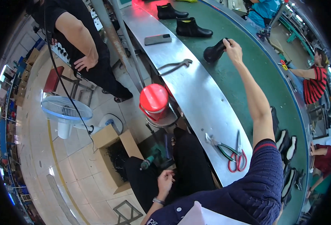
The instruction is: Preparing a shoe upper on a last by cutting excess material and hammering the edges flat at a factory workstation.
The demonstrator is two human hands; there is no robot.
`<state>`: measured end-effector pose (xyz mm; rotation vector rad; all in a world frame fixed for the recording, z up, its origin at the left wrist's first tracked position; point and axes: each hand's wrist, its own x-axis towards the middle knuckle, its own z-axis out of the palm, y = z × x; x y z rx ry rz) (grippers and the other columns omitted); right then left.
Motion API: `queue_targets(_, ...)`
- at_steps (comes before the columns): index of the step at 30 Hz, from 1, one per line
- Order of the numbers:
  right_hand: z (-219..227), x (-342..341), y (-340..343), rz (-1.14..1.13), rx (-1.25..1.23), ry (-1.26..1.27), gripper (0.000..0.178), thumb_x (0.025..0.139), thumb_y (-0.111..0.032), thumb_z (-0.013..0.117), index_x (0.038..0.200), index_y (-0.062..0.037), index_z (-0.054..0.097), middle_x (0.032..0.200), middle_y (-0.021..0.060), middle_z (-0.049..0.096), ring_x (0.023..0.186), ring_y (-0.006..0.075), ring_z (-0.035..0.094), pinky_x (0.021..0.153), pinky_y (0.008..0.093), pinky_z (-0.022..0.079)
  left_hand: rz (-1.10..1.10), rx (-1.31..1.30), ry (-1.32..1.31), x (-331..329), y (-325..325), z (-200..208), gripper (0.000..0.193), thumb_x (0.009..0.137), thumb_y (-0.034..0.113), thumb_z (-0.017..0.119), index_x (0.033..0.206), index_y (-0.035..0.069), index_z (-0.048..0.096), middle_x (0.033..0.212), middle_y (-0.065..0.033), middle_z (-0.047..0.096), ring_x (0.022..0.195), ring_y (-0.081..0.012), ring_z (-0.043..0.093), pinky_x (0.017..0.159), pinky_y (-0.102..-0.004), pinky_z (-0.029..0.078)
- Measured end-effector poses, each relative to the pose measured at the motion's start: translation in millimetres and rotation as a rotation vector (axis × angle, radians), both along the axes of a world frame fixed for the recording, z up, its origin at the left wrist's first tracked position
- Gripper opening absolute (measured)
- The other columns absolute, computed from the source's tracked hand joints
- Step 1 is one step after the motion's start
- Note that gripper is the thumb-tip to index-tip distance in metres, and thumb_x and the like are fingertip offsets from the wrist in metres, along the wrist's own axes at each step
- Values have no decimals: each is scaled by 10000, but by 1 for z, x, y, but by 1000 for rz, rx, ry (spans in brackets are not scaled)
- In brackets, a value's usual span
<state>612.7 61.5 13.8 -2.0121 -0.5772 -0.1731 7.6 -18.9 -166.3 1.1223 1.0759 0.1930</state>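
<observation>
My right hand [233, 51] reaches far over the green conveyor belt, its fingers closed on the upper end of a black ankle boot [213, 53]. The boot is tilted, its rounded toe towards the left; I cannot tell whether it touches the belt. Two more black ankle boots [193, 28] [170, 11] stand beyond it. Low over my lap is my left hand [165, 183], fingers curled in and the palm hidden. Near it, by my knee, is a green power tool [149, 162], partly hidden.
On the metal ledge [195, 101] lie pincers [176, 66], a phone [158, 39], green-handled pliers [219, 144] and red-handled scissors [238, 157]. A red bucket [154, 98], open carton [109, 150] and fan [66, 110] stand left. Several shoes [291, 148] lie right. A person in black stands far left.
</observation>
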Motion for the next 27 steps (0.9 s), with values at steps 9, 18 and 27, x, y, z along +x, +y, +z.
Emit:
queue_targets(9,146,-231,-117,531,45,214,331,919,-394,616,895,-68,670,666,-65,540,526,15,448,473,186,343,-345,499,-445,67,41,154,819,777,134,778,1465,66,339,1387,-120,489,1206,-210,514,1022,-347,403)
queue_targets(18,91,-350,-131,905,121,623,289,948,-318,604,895,-48,694,675,-47,594,509,3,461,467,172,354,-469,289,-626,32,11,173,1096,644,29,804,1515,1,140,1548,-130,263,1413,-208,286,1151,-333,213)
queue_targets(27,-13,-341,-180,442,-525,9,431,913,-268,626,1252,-7,565,1097,176,646,1024,308,625,894,391,482,-160,464,-341,-62,-1,167,1077,613,52,880,1489,26,255,1477,-121,385,1332,-209,410,1098,-353,332)
